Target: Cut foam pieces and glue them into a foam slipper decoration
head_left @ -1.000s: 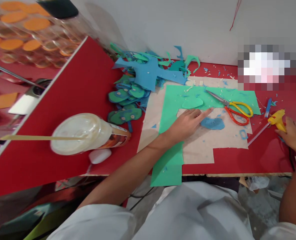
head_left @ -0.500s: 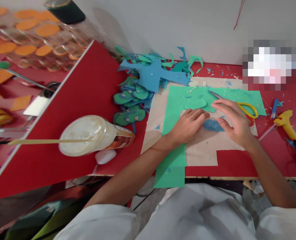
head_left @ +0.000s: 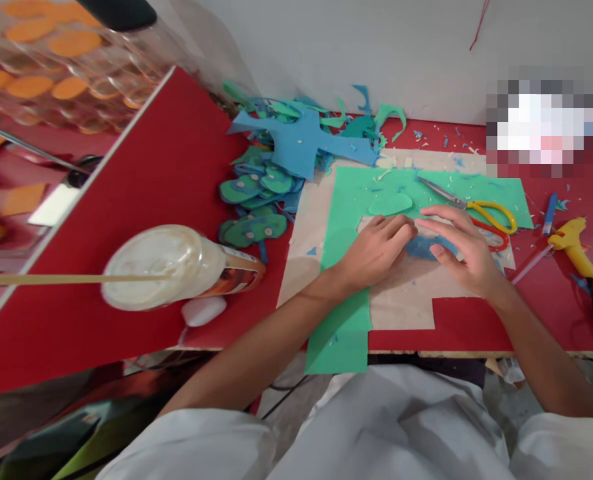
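A blue foam piece (head_left: pixel 423 249) lies on the pale paper sheet (head_left: pixel 401 310) between my hands. My left hand (head_left: pixel 379 248) is closed at its left end, fingers curled down and the tips hidden. Over the piece's right end, my right hand (head_left: pixel 469 252) is open, thumb and fingers apart. Just behind the hands is a green foam sheet (head_left: pixel 349 193) with a loose green oval cutout (head_left: pixel 390 204) on it. Scissors (head_left: pixel 491 212) with yellow and red handles rest beyond my right hand.
Left of the sheets are stacked green-and-blue foam shapes (head_left: pixel 255 229) and blue foam scraps (head_left: pixel 299 143). A lidded plastic cup (head_left: pixel 176 267) with a stick across it stands further left, beside a red slanted board (head_left: pixel 141 167). A yellow glue gun (head_left: pixel 576 245) lies at right.
My right hand has shifted slightly left, its fingers nearer my left hand. The view has turned a little, moving the cup and board leftward. The left hand stays at the blue piece.
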`<state>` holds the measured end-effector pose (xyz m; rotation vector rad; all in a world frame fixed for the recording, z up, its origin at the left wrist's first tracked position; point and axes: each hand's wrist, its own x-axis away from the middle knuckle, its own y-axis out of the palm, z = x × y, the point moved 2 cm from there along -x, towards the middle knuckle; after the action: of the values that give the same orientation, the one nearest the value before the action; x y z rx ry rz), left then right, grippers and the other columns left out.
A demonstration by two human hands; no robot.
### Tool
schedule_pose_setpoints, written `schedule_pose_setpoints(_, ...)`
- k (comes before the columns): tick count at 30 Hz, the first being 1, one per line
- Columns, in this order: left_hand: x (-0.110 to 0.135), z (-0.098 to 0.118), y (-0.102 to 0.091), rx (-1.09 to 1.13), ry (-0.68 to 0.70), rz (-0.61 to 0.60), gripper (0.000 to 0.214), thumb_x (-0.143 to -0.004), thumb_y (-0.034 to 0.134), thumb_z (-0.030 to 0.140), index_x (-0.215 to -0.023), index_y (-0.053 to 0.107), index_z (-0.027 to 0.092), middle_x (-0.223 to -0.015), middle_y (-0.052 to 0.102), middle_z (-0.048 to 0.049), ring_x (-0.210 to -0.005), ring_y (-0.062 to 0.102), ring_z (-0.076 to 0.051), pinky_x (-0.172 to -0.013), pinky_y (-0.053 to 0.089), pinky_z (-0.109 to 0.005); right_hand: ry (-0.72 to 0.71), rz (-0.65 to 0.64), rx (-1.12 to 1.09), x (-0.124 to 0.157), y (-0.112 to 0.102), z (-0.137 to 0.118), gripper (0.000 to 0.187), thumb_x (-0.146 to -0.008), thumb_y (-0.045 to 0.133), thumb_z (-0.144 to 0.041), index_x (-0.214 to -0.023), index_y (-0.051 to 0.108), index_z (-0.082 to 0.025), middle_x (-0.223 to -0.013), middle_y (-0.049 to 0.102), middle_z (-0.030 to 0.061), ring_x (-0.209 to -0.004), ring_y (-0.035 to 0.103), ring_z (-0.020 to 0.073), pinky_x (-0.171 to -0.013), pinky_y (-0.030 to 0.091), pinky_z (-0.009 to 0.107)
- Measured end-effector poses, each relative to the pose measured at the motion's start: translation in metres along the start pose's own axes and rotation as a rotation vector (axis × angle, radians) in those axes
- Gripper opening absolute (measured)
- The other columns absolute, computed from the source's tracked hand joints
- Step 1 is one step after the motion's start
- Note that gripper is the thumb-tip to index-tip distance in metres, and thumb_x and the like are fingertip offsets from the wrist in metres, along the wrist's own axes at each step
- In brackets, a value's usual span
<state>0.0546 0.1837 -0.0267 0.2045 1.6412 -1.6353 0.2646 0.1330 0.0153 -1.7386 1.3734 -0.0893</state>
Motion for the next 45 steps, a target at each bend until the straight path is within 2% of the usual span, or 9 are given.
schedule_pose_setpoints(8,0.0013,0.0002,0.0003,-0.004,-0.004,-0.038,0.024,-0.101,0.046,0.003,-0.114,0.049,0.023,-0.107,0.072,-0.0073,-0.094,0.070,-0.024,-0.082,0.050,-0.036,-0.027,0.000,0.011,-0.0003,-0.0012,-0.0025,0.040,-0.116,0.053,-0.043,-0.150,0.072,-0.033,-0.152,0.072,0.0101,-0.144,0.066,0.0313,-0.123,0.053,0.057)
schedule_pose_setpoints(18,0.0007,0.0008,-0.0015,-0.028,-0.005,-0.060,0.026,-0.099,0.046,0.003,-0.114,0.049,0.023,-0.105,0.072,-0.0068,-0.095,0.071,-0.025,-0.082,0.050,-0.036,-0.018,-0.017,0.019,-0.0013,-0.0009,-0.0020,0.042,-0.116,0.051,-0.047,-0.149,0.073,-0.034,-0.151,0.073,0.0099,-0.143,0.066,0.0313,-0.122,0.053,0.057)
schedule_pose_setpoints(24,0.0003,0.0011,-0.0013,-0.025,0.011,-0.031,0.026,-0.099,0.047,0.002,-0.115,0.049,0.023,-0.108,0.073,-0.0069,-0.095,0.070,-0.024,-0.081,0.050,-0.037,-0.049,0.048,0.015,-0.0009,-0.0020,-0.0015,0.039,-0.116,0.053,-0.045,-0.145,0.075,-0.032,-0.147,0.075,0.0105,-0.140,0.068,0.0305,-0.120,0.056,0.055)
schedule_pose_setpoints(30,0.0008,0.0003,-0.0010,-0.053,0.004,-0.042,0.023,-0.101,0.046,0.005,-0.115,0.050,0.023,-0.105,0.072,-0.0072,-0.093,0.070,-0.025,-0.081,0.050,-0.036,-0.034,-0.003,0.019,-0.0011,0.0005,-0.0032,0.040,-0.116,0.052,-0.043,-0.149,0.072,-0.034,-0.149,0.074,0.0094,-0.143,0.067,0.0307,-0.121,0.055,0.057)
schedule_pose_setpoints(36,0.0029,-0.0030,-0.0003,-0.040,-0.028,-0.095,0.024,-0.101,0.044,0.005,-0.114,0.051,0.023,-0.114,0.074,-0.0089,-0.098,0.072,-0.025,-0.084,0.050,-0.037,-0.037,0.011,0.025,-0.0009,-0.0015,-0.0017,0.036,-0.116,0.053,-0.043,-0.142,0.076,-0.035,-0.145,0.076,0.0085,-0.142,0.068,0.0312,-0.122,0.055,0.057)
schedule_pose_setpoints(41,0.0024,-0.0023,-0.0010,-0.033,-0.031,-0.074,0.025,-0.100,0.045,0.003,-0.114,0.051,0.023,-0.110,0.074,-0.0073,-0.091,0.070,-0.023,-0.081,0.049,-0.037,-0.013,0.006,0.033,-0.0013,-0.0016,-0.0024,0.042,-0.115,0.053,-0.046,-0.151,0.071,-0.032,-0.149,0.075,0.0101,-0.141,0.068,0.0321,-0.122,0.055,0.056)
schedule_pose_setpoints(45,0.0024,-0.0013,-0.0002,-0.036,-0.025,-0.062,0.025,-0.101,0.046,0.004,-0.117,0.053,0.022,-0.110,0.074,-0.0079,-0.094,0.071,-0.024,-0.084,0.051,-0.037,-0.052,0.014,0.037,-0.0006,0.0038,-0.0011,0.042,-0.115,0.054,-0.043,-0.153,0.069,-0.033,-0.148,0.075,0.0095,-0.141,0.068,0.0313,-0.121,0.055,0.056)
